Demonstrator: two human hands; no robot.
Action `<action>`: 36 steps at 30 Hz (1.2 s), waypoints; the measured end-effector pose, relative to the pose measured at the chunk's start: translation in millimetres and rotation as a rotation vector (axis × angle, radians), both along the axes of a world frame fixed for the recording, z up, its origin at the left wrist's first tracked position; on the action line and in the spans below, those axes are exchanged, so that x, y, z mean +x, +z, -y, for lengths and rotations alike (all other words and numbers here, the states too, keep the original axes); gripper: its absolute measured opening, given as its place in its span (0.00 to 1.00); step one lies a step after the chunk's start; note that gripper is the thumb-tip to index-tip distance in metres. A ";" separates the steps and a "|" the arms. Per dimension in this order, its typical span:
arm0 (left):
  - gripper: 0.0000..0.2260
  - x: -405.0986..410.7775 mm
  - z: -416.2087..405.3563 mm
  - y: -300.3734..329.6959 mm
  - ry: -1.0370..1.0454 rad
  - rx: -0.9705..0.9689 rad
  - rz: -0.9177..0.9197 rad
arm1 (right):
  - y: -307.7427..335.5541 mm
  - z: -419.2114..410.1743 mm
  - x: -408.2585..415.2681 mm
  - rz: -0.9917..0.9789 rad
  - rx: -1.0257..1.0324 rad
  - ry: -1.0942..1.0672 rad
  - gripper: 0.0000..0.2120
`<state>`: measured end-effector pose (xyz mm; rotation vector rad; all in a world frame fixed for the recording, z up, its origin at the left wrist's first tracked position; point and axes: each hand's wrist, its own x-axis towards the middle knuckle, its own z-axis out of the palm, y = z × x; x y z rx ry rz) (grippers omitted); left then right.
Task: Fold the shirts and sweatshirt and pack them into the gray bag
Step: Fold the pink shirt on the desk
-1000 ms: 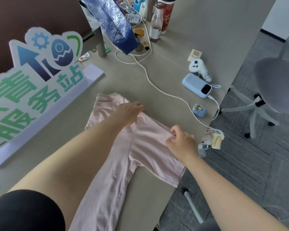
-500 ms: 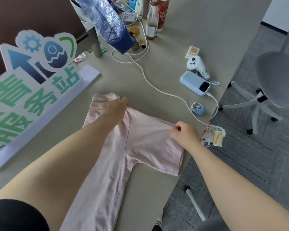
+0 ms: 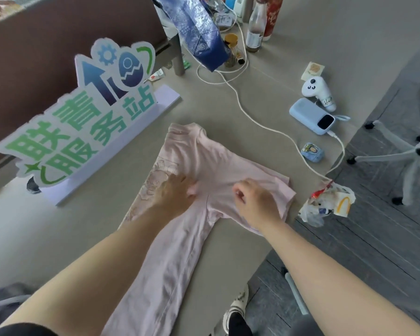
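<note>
A pale pink shirt [image 3: 204, 156] lies on the grey table [image 3: 264, 44], collar at the far end, its body folded narrow and running toward me, one short sleeve spread to the right. My left hand [image 3: 174, 194] rests on the shirt's middle with fingers curled into a bunch of fabric. My right hand [image 3: 255, 197] pinches the cloth just right of it, near the sleeve seam. Some grey fabric [image 3: 3, 297] shows at the lower left edge; whether it is the gray bag cannot be told.
A standing cardboard sign [image 3: 83, 122] is at the left. A white cable [image 3: 264, 127] runs to a blue power bank [image 3: 312, 116]; a white controller [image 3: 318, 92], a small blue case [image 3: 312, 152], bottles [image 3: 255, 27] and a blue patterned bag [image 3: 199, 32] lie beyond. Crumpled wrappers [image 3: 327, 204] sit at the table's right edge.
Both hands have drawn back toward me and closer together, from the collar and sleeve edge to the shirt's middle. The collar and printed front are now uncovered.
</note>
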<state>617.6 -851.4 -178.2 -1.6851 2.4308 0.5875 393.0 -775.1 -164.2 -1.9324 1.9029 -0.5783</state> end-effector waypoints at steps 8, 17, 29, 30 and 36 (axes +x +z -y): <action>0.26 74.1 -75.0 -6.1 0.226 0.078 0.125 | -13.7 -29.3 28.1 -0.145 0.362 0.106 0.10; 0.30 85.2 -105.4 22.3 0.410 0.040 0.259 | 2.4 -14.4 1.8 -0.250 0.219 -0.070 0.10; 0.19 -14.7 -97.0 12.2 0.039 0.014 -0.062 | -6.6 14.3 -44.0 -0.265 0.535 -0.333 0.31; 0.18 -13.8 -94.9 10.3 0.039 -0.002 -0.069 | -6.4 12.9 -46.2 -0.293 0.526 -0.339 0.30; 0.17 -23.1 -70.2 14.6 0.065 0.064 -0.111 | -0.5 15.8 -64.9 -0.263 0.523 -0.347 0.06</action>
